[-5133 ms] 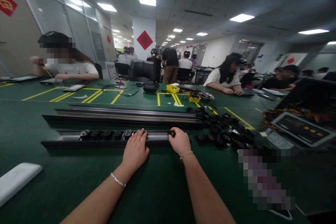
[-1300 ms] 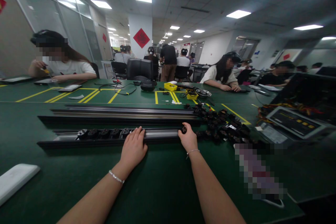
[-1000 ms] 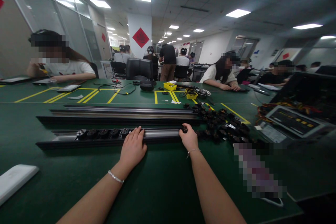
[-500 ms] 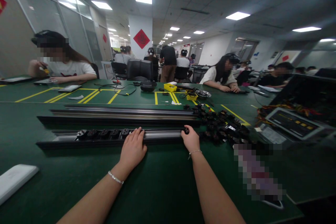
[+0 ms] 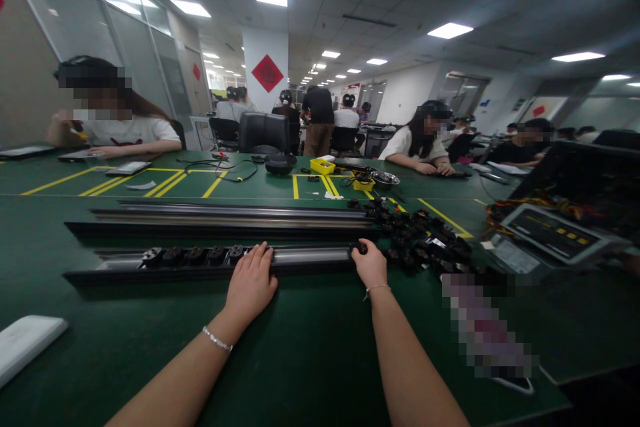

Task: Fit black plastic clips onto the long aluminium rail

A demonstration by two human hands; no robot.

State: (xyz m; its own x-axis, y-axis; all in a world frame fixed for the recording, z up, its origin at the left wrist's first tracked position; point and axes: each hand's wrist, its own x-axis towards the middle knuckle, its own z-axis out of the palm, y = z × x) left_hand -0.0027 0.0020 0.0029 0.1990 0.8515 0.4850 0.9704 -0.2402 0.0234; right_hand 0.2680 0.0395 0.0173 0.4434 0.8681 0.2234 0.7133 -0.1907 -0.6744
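Note:
A long black metal rail (image 5: 313, 256) with a silvery inner channel lies crosswise before me. Several round black modules that look like sockets (image 5: 195, 255) sit in a row in its left half. My left hand (image 5: 250, 279) is laid over the middle of the rail, fingers across it and thumb on the near side, right beside the row. At the rail's right end, my right hand (image 5: 371, 265) pinches a small black socket module (image 5: 358, 247) between thumb and fingers. Whether that module touches the channel is hard to tell.
More black rails (image 5: 230, 221) lie parallel behind. A heap of black modules (image 5: 425, 237) spreads at the right, near a power supply unit (image 5: 547, 233). A white object (image 5: 30, 343) lies at front left. Yellow trays (image 5: 323, 165) stand farther back. People sit across the table.
My right hand has shifted slightly right, the small black module still in its fingers. My left hand stays on the rail. The whole view has moved a little.

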